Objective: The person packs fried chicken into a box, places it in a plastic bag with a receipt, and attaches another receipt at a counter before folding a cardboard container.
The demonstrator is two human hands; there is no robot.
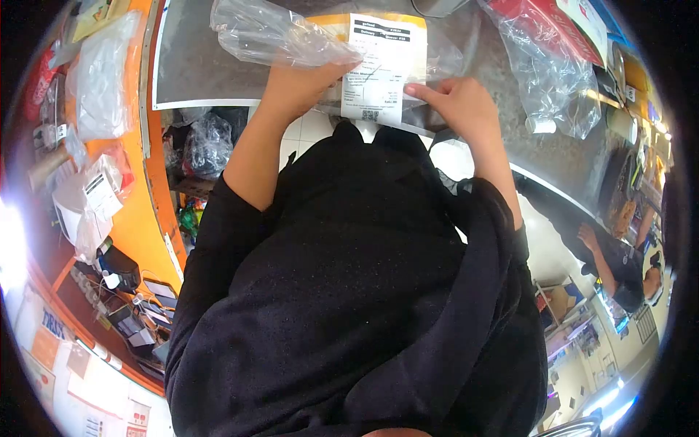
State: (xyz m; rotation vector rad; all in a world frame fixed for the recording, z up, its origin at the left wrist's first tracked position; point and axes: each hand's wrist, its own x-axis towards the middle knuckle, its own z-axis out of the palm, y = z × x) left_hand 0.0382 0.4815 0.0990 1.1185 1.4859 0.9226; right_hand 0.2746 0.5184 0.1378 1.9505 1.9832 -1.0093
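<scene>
A long white printed receipt (pixel 375 91) hangs over the front of a clear plastic bag (pixel 284 36), with a yellow-edged white paper (pixel 411 47) behind it. My left hand (pixel 302 87) is closed on the bag, its thumb reaching the receipt's left edge and its other fingers largely hidden under the plastic. At the receipt's right edge, my right hand (pixel 466 105) has its thumb on the paper and its fingers bent in a pinch.
Another clear bag (pixel 553 87) with red contents lies to the right on the grey table (pixel 204 73). Plastic-wrapped parcels (pixel 105 80) stand on the orange counter (pixel 153 218) at left. Another person (pixel 611 255) is at the far right.
</scene>
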